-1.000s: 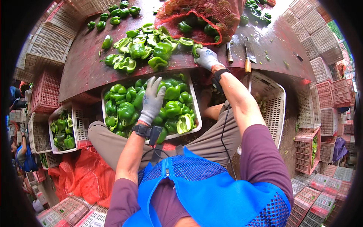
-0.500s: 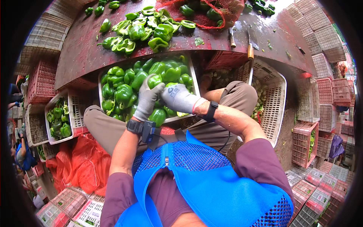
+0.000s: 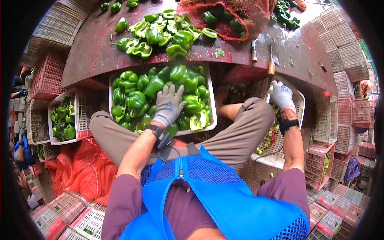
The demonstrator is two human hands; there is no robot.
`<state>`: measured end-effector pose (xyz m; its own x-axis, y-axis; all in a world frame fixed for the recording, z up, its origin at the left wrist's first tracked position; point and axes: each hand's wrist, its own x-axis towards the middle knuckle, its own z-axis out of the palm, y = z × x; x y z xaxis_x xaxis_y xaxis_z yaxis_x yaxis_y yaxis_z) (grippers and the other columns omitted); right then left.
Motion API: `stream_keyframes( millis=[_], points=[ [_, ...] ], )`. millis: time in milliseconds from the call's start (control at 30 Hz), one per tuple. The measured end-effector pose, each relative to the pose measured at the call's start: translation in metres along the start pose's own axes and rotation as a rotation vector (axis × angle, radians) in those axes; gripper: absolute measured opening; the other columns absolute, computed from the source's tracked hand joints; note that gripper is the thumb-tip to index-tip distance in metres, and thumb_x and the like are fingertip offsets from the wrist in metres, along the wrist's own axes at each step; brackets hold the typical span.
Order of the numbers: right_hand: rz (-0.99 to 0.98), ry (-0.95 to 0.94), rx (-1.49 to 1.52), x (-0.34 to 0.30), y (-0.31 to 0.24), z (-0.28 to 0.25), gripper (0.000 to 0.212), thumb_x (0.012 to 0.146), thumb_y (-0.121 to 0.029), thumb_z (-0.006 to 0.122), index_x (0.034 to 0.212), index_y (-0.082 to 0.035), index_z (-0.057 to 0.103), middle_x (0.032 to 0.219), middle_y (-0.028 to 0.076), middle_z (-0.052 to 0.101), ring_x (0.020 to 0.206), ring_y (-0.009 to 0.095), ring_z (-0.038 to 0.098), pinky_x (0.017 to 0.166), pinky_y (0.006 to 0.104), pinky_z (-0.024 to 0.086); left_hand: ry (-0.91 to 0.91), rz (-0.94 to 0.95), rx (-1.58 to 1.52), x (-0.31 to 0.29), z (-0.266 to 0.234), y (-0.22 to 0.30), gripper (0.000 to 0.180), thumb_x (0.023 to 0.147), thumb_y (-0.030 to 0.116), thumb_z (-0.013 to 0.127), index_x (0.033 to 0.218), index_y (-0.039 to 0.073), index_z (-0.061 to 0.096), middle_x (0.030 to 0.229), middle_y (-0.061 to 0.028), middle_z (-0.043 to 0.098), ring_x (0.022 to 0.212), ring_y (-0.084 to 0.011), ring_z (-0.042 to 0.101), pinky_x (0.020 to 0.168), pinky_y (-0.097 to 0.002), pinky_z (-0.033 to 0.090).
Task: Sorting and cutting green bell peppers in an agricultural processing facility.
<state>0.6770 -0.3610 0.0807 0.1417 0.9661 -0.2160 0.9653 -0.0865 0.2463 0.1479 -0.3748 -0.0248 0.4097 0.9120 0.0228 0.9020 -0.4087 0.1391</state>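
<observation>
My left hand [image 3: 169,105], in a grey work glove, lies with fingers spread on green bell peppers [image 3: 136,101] heaped in a white plastic crate [image 3: 213,108] between my legs. A cut pepper half [image 3: 199,120] rests near the crate's right side. Off to the right, my gloved right hand [image 3: 281,95] is over a second white crate [image 3: 298,106] holding pepper scraps. Its fingers are curled and seen from the back, so whatever they hold is hidden. Just beyond it, the wooden handle of a knife [image 3: 271,67] juts over the table edge.
On the dark red table [image 3: 92,52] lie cut pepper halves [image 3: 154,36], a red mesh sack [image 3: 256,14] with peppers and another knife [image 3: 254,54]. A smaller crate of peppers [image 3: 62,124] stands left, beside red netting [image 3: 86,168]. Stacked crates [image 3: 344,36] line the right.
My hands have come apart. The right swung right to the scrap crate; the left, which held a pepper, now lies spread on the heap. The view has shifted slightly.
</observation>
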Motion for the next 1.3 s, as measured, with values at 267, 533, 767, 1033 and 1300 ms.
stream_keyframes(
  millis=[267, 533, 767, 1033, 1300],
  points=[
    [-0.688, 0.432, 0.461, 0.101, -0.210, -0.094, 0.046, 0.105, -0.029, 0.078, 0.148, -0.012, 0.070, 0.129, 0.022, 0.077, 0.120, 0.045, 0.076, 0.099, 0.0561, 0.063, 0.018, -0.016, -0.070, 0.003, -0.007, -0.021, 0.081, 0.095, 0.045, 0.087, 0.167, 0.018, 0.061, 0.147, -0.0162, 0.064, 0.141, -0.0375, 0.057, 0.110, -0.0538, 0.047],
    [-0.927, 0.627, -0.061, 0.250, -0.364, -0.103, 0.041, 0.106, -0.025, 0.070, 0.145, -0.035, 0.072, 0.137, 0.017, 0.068, 0.118, 0.043, 0.075, 0.091, 0.0561, 0.066, 0.040, 0.049, -0.120, 0.011, -0.025, -0.026, 0.079, 0.098, 0.047, 0.084, 0.168, 0.020, 0.061, 0.147, -0.0175, 0.065, 0.143, -0.0384, 0.056, 0.111, -0.0546, 0.047],
    [-0.512, 0.432, 0.343, 0.219, -0.396, -0.124, 0.066, 0.089, -0.038, 0.090, 0.150, -0.024, 0.069, 0.131, 0.024, 0.079, 0.120, 0.043, 0.080, 0.103, 0.0562, 0.064, 0.065, -0.004, -0.108, -0.038, -0.036, -0.061, 0.073, 0.095, 0.047, 0.087, 0.160, 0.020, 0.067, 0.145, -0.0145, 0.065, 0.141, -0.0360, 0.056, 0.107, -0.0519, 0.048],
    [-0.276, -0.303, 1.612, 0.161, -0.359, -0.127, 0.050, 0.107, -0.044, 0.080, 0.147, -0.013, 0.075, 0.106, 0.009, 0.083, 0.089, 0.023, 0.082, 0.080, 0.0428, 0.065, 0.412, -0.328, -0.618, -0.005, -0.062, -0.087, 0.084, 0.104, 0.050, 0.084, 0.168, 0.002, 0.056, 0.162, -0.0276, 0.060, 0.146, -0.0462, 0.063, 0.125, -0.0515, 0.051],
    [-0.442, -0.028, 0.880, 0.033, -0.375, -0.152, 0.072, 0.097, -0.058, 0.072, 0.148, -0.007, 0.074, 0.134, 0.030, 0.081, 0.129, 0.048, 0.077, 0.115, 0.0548, 0.057, 0.205, -0.188, -1.575, 0.034, -0.095, -0.085, 0.093, 0.104, 0.033, 0.091, 0.178, 0.003, 0.043, 0.155, -0.0142, 0.068, 0.140, -0.0227, 0.067, 0.118, -0.0370, 0.056]
  ],
)
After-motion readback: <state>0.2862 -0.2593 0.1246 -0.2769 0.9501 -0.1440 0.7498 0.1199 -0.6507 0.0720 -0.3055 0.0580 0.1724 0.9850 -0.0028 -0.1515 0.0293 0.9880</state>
